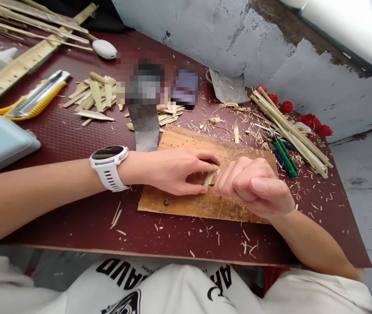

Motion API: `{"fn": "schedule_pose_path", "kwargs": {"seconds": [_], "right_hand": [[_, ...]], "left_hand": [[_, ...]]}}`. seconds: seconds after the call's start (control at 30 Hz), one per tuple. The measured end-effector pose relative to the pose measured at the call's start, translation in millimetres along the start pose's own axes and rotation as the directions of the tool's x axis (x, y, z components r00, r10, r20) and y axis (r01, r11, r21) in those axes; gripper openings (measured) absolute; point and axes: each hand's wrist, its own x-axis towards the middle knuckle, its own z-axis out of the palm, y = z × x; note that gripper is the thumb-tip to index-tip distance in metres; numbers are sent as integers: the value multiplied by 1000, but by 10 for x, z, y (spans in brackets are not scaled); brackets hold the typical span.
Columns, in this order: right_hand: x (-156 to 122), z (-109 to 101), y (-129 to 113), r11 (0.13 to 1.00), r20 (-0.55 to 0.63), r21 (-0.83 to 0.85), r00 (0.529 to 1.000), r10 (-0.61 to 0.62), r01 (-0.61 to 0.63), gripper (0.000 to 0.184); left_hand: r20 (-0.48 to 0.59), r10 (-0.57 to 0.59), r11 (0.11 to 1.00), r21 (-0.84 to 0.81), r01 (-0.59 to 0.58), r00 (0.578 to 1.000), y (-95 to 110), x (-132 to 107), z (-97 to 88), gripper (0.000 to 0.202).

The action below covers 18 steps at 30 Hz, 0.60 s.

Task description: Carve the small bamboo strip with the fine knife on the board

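A short, pale strip of bamboo or wood [210,178] rests on the wooden board [169,205]. My left hand [182,170], with a white watch on its wrist, holds the strip between thumb and fingers, pressing it to the board. Just right of it, my right hand [248,183] is closed in a fist, thumb on top. A small dark tip shows by its lower knuckles, touching or very near the strip. Whatever that fist grips is otherwise hidden by the fingers.
Cut pieces [99,93] and a yellow utility knife [38,98] lie left. Long strips [293,131], a green-handled tool [285,155] and red flowers [308,122] sit right, near the wall. Thin shavings litter the dark red table [84,222]. A pale blue box [3,141] stands left.
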Motion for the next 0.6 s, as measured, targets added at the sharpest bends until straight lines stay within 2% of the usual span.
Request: {"fn": "schedule_pose_path", "kwargs": {"seconds": [0.17,0.33,0.5,0.6], "right_hand": [[-3,-24,18,1000,-40,-25,999,8,-9,53],[-3,-18,21,995,-29,-84,998,47,-49,54],[-49,25,69,993,2,-111,1000,-31,31,52],[-108,63,113,992,-46,-89,995,-90,86,50]], "left_hand": [[8,23,1000,-7,-23,1000,-31,5,3,36],[-17,23,1000,-12,-24,1000,-48,-4,18,37],[-13,-2,1000,-7,2,1000,-32,-7,34,38],[-11,-15,1000,1,15,1000,-57,-18,47,37]]}}
